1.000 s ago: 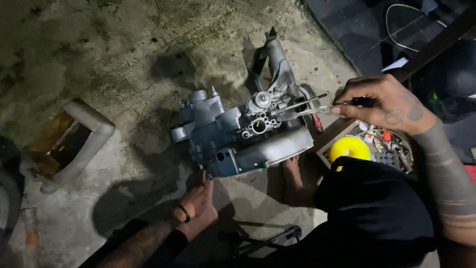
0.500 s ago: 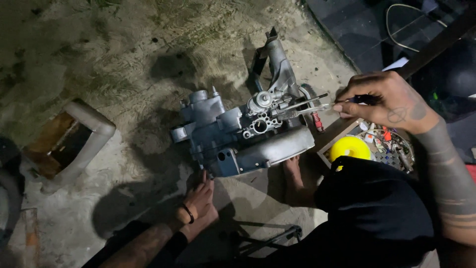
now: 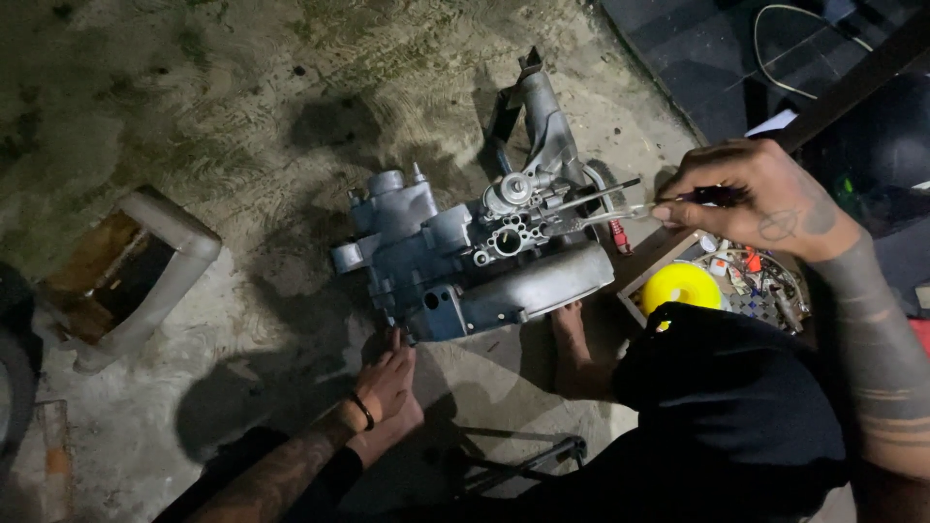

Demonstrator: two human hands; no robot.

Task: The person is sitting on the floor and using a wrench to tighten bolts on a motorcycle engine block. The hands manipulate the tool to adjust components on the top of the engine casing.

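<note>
Right hand [image 3: 751, 194] closed around thin pliers [image 3: 601, 205] at a grey engine casing [image 3: 465, 266] — left hand [image 3: 386, 383] open, fingertips against the casing's lower edge.

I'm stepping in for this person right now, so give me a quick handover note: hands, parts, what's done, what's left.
Right hand: grip shut on long-nose pliers, tips at the top of the grey metal engine casing.
Left hand: open, fingertips at the casing's lower edge, steadying it.
Casing lies on the concrete floor; parts tray with a yellow disc is to the right.
Done: pliers placed at the fitting.
Left: whatever they grip; too small to tell.
</note>
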